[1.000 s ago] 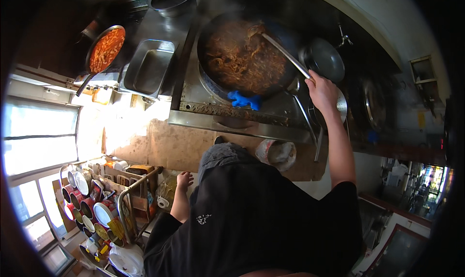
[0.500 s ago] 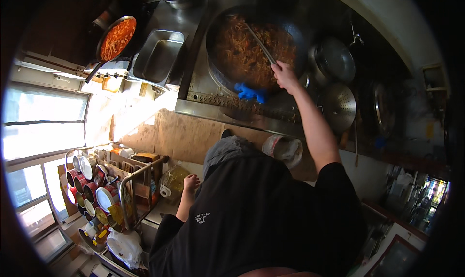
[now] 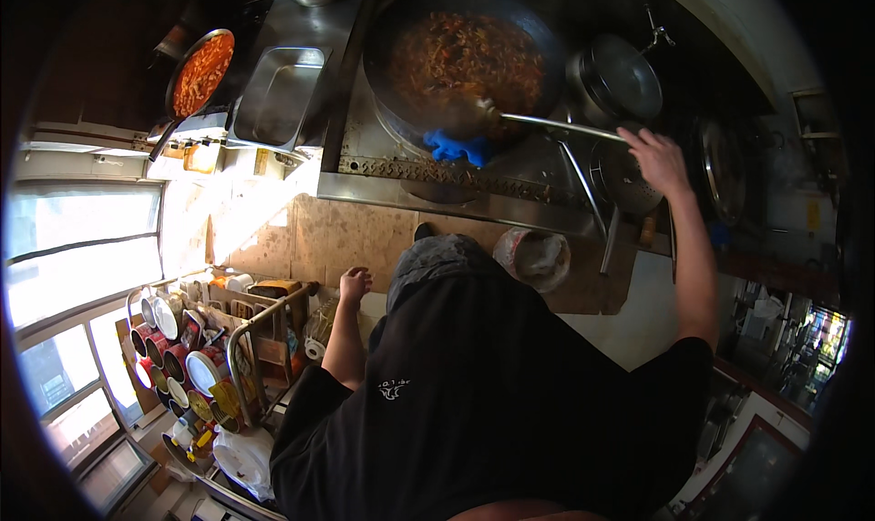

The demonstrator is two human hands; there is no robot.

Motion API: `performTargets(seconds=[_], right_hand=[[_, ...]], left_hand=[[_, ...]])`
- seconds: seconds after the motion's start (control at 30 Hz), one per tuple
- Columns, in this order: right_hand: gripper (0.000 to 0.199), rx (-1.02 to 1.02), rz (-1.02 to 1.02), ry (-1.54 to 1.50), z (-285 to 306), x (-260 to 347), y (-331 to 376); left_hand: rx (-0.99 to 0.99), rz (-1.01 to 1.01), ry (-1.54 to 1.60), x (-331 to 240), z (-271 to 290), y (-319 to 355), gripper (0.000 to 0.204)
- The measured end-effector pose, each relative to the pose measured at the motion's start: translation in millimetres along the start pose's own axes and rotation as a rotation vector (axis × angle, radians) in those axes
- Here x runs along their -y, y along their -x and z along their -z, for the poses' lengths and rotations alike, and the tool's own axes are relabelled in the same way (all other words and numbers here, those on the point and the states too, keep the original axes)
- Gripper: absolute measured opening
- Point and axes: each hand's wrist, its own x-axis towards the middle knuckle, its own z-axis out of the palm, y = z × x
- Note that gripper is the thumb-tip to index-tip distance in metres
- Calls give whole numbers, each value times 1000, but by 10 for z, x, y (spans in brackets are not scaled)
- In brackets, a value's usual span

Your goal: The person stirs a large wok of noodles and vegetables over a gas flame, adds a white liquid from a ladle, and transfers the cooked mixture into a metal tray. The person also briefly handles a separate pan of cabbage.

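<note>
Hands bare, slender metal ladle, round wok

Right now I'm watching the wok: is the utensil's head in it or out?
In: the utensil has its head inside the wok, the handle crossing its rim.

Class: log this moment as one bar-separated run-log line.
right hand: holds long-handled utensil | utensil head: in wok with food | left hand: loosely open | blue cloth: at wok's near rim
</note>
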Motion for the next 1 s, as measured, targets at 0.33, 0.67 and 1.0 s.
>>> performTargets(seconds=[0.33, 0.67, 1.0], right_hand=[[36, -105, -497, -526, -279, 283, -728], [24, 276, -513, -1178, -692, 1335, -1706], [34, 78, -318, -550, 269, 533, -478]], left_hand=[[-29, 128, -24, 535, -53, 346, 24], [-65, 146, -109, 991, 293, 535, 21], [92, 111, 79, 122, 53, -160, 22]])
